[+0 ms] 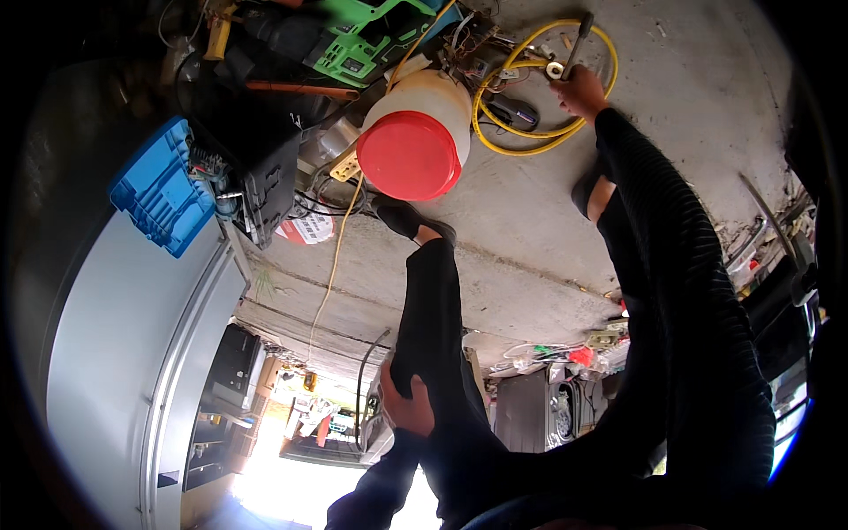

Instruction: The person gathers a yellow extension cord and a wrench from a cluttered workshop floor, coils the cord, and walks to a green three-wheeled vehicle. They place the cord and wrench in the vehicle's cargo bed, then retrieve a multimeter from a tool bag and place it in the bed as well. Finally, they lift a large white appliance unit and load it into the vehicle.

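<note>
Right hand (581, 94) is curled firmly around the lower end of a dark bar (579, 42), which slants over the concrete floor (698, 106) within the loop of a yellow hose (526, 152); the bar's far end overlaps the hose's upper edge. A pale ring (555, 70) sits just beside the fingers; whether it too is held cannot be told. The left hand (408, 409) lies on the left leg (426, 309), thumb apart from the fingers, holding no tool.

The work looks barely begun, as a judgement: the bar is in hand, while the hose lies loosely coiled and nothing shows as finished. How much is left, 1 view cannot settle.

As for writing, a white tub (309, 225) with a red panel carries dark print, tilted and too small to read surely. A green case (358, 53) bears a small label, also unreadable. The red lid (409, 156) shows no lettering.
</note>
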The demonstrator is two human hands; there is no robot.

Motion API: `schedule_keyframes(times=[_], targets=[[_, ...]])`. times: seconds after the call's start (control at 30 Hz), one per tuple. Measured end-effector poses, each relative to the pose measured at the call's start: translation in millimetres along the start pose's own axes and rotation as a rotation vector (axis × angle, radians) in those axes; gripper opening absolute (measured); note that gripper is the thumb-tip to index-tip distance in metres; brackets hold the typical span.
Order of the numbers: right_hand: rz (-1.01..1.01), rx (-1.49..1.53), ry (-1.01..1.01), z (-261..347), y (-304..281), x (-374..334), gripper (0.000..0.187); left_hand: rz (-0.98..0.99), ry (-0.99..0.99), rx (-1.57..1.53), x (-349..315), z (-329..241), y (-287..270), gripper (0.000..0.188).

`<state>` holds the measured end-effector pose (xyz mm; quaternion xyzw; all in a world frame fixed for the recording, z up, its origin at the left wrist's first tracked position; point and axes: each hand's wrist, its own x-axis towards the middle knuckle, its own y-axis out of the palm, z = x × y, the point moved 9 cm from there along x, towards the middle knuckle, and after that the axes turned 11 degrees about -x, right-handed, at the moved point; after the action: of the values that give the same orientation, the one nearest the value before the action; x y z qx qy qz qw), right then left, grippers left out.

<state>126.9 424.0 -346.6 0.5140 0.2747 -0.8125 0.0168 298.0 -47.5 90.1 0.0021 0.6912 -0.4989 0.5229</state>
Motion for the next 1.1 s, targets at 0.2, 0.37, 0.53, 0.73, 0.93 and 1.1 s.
schedule_keyframes(times=[0.2, 0.37, 0.53, 0.73, 0.93, 1.1], targets=[[0.593, 0.561, 0.303, 16, 19, -141, 0.026, 0.038, -0.014, 0.047, 2, 18, 2, 0.064], [0.731, 0.591, 0.411, 5, 29, -269, 0.019, 0.099, -0.101, 0.101, 0, 30, -3, 0.066], [0.728, 0.796, 0.464, 21, 79, -387, 0.024, 0.138, -0.106, 0.067, 11, 55, -6, 0.064], [0.486, 0.632, 0.188, 121, 126, -434, 0.021, 0.154, -0.084, 0.051, 22, 82, -12, 0.065], [0.029, -0.462, -0.422, 261, 117, -465, 0.024, 0.204, -0.145, 0.001, 34, 91, -22, 0.065], [-0.020, -0.234, -0.393, 289, 112, -473, 0.023, 0.211, -0.147, -0.086, 42, 96, -27, 0.066]])
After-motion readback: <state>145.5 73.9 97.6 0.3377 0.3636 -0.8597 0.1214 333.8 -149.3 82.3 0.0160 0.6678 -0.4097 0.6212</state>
